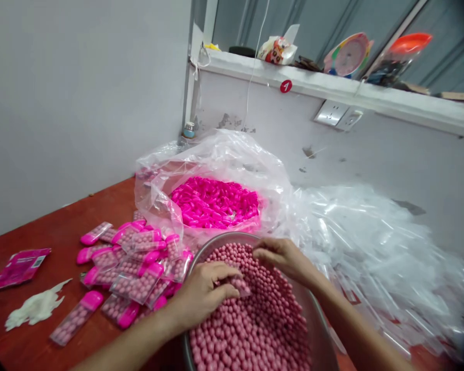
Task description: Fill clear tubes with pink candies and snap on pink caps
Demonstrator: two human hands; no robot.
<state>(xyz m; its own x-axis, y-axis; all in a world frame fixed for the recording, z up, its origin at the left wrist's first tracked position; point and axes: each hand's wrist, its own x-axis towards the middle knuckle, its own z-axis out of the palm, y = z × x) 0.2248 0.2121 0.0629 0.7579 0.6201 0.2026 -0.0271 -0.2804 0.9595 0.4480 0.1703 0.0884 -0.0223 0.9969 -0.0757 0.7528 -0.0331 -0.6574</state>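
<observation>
A metal bowl (320, 314) full of small pink balls (251, 337) stands in front of me. My left hand (203, 291) is over the bowl's left side, its fingers wrapped round a clear plastic case (241, 285) with pink balls inside. To its right, my right hand (284, 256) is just above the balls near the far rim, fingers curled inward. Whatever those fingertips may hold is hidden. Left of the bowl lies a pile of filled cases (133, 275) with bright pink caps, and one capped case (77, 318) lies apart from it.
Behind the bowl, an open plastic bag (232, 147) holds many loose pink caps (216, 203). Clear empty cases (371, 247) are heaped at the right. A pink packet (20, 269) and a crumpled white tissue (36, 309) lie on the red table (100, 206). A wall with a sill (309, 82) rises behind.
</observation>
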